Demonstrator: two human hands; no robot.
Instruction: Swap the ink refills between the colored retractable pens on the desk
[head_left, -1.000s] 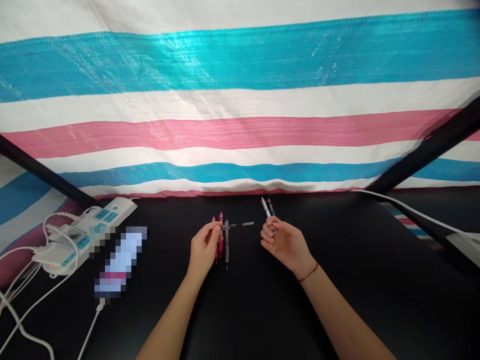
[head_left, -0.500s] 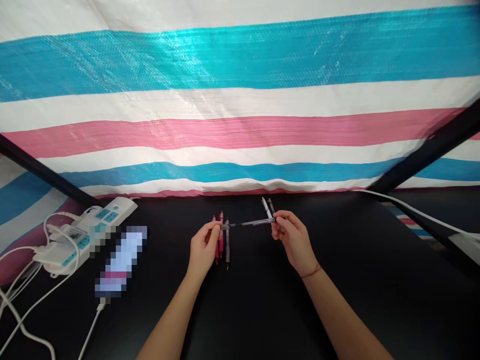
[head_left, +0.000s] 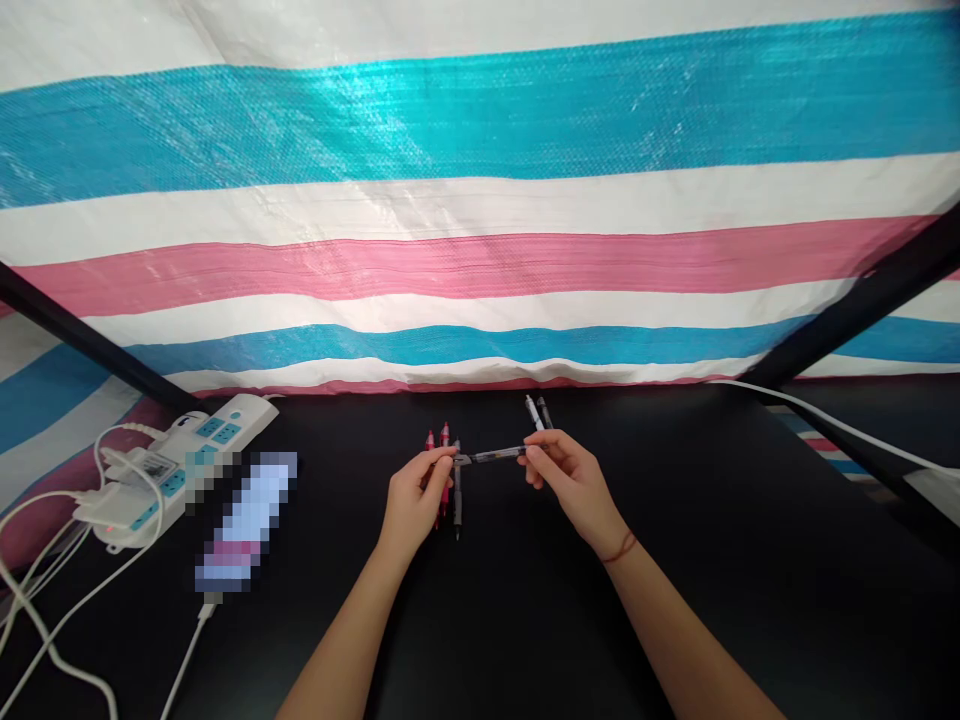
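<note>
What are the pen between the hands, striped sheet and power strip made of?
Pen: likely clear, smooth plastic; dark core seems to show through.
Striped sheet: probably woven plastic; fine weave, glossy highlights.
Power strip: apparently rigid plastic, satin; even white shell.

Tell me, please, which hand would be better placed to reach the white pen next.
Probably the right hand: it is right by the white pen, while the left hand is farther off, by the red pens. Both hold the clear pen, though, one at each end.
</note>
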